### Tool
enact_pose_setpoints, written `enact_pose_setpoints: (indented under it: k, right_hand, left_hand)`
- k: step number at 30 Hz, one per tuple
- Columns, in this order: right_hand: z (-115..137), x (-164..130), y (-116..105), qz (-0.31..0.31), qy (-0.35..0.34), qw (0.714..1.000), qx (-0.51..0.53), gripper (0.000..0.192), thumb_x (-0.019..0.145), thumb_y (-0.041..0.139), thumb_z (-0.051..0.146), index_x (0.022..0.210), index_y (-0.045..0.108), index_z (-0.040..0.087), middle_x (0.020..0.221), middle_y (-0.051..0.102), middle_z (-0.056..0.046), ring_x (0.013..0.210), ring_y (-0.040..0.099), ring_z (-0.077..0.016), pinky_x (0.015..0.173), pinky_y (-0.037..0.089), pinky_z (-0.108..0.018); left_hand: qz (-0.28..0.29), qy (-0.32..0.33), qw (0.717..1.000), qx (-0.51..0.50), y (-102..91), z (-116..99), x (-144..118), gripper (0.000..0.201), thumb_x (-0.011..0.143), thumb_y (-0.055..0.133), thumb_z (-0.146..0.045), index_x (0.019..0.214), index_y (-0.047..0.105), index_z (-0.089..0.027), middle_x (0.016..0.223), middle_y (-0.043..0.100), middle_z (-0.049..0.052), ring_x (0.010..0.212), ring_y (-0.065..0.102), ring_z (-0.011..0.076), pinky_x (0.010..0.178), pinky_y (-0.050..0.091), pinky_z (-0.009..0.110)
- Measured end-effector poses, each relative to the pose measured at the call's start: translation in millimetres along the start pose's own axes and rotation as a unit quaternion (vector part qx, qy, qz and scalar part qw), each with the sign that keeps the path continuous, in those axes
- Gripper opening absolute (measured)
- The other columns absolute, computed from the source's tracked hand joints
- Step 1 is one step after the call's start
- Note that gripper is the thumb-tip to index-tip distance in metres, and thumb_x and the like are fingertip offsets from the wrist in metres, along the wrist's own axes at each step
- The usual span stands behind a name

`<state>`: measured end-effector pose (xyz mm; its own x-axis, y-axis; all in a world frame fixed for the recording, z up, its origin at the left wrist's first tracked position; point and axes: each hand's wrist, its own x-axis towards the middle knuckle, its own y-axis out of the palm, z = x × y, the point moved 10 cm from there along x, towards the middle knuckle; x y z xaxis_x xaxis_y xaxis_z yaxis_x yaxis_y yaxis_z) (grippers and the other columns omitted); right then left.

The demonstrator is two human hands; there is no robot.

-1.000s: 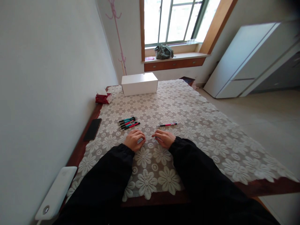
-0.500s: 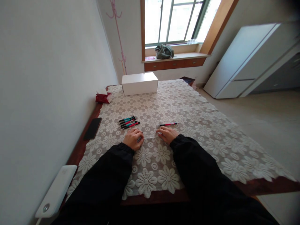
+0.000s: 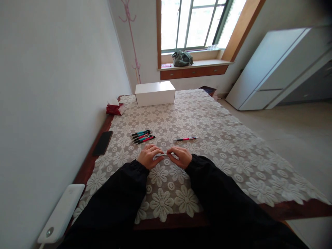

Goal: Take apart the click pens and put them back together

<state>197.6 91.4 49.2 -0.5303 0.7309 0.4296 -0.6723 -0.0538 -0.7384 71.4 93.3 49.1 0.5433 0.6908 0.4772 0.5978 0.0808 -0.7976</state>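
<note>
A thin, pale, rod-like piece [image 3: 162, 155] spans both hands above the white floral lace tablecloth [image 3: 207, 138]. The left hand [image 3: 148, 156] and right hand [image 3: 180, 156] pinch its ends with curled fingers.

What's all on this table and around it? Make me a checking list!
Surface: table under a flowered lace cloth.
Job's things: thin pale stick held between both hands; five pens bunched left; one pen alone.
Clutter: white box, tissue pack, phone, white device.
Hands: left hand and right hand pinch the stick's ends.
Cables: nothing seen.
Surroundings: window, bag on sill, fridge.
</note>
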Motion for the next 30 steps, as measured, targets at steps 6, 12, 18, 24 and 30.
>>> enact_pose_setpoints:
  k: [6,12,18,24,30]
  right_hand:
    - [6,1,9,0.004,-0.006,0.997,0.078,0.015,0.095,0.051,0.031,0.099,0.063,0.022,0.085,0.068,-0.002,0.067,0.059,-0.0134,0.067,0.048,-0.025]
    - [6,2,12,0.020,0.004,0.997,0.073,0.014,0.096,0.050,0.031,0.102,0.060,0.023,0.082,0.065,-0.002,0.066,0.057,-0.0132,0.066,0.048,-0.025]
    - [6,-1,14,0.015,-0.008,0.997,0.070,0.033,0.086,0.049,0.013,0.117,0.050,0.023,0.089,0.067,-0.003,0.082,0.063,-0.0170,0.079,0.051,-0.029]
    - [6,-2,21,0.028,-0.047,0.996,0.067,0.038,0.091,0.042,0.009,0.126,0.045,0.022,0.091,0.069,-0.003,0.089,0.066,-0.0164,0.089,0.050,-0.031]
    - [-7,-6,34,0.043,-0.012,0.998,0.034,0.033,0.095,0.049,0.019,0.128,0.044,0.023,0.093,0.073,-0.002,0.083,0.069,-0.0167,0.077,0.050,-0.027]
  left_hand:
    - [-0.019,0.008,0.999,-0.046,-0.5,-5,-1,0.016,0.091,0.065,-0.040,0.095,0.072,-0.025,0.094,0.075,0.004,0.100,0.065,0.0219,0.093,0.053,0.039]
    - [-0.027,-0.016,0.996,-0.088,-0.9,0,-1,0.018,0.092,0.064,-0.039,0.090,0.072,-0.024,0.090,0.074,0.005,0.096,0.066,0.0215,0.091,0.055,0.039]
    - [-0.046,-0.029,0.991,-0.123,-3.3,3,-2,0.015,0.091,0.065,-0.036,0.088,0.072,-0.023,0.089,0.073,0.005,0.096,0.067,0.0200,0.090,0.057,0.036]
    - [-0.056,-0.029,0.992,-0.109,-2.5,7,-4,0.016,0.091,0.065,-0.036,0.090,0.072,-0.022,0.090,0.071,0.006,0.096,0.067,0.0204,0.089,0.057,0.036]
    - [-0.069,-0.021,0.992,-0.099,-7.2,6,-4,0.015,0.093,0.063,-0.035,0.095,0.071,-0.022,0.091,0.071,0.007,0.094,0.066,0.0201,0.087,0.057,0.035]
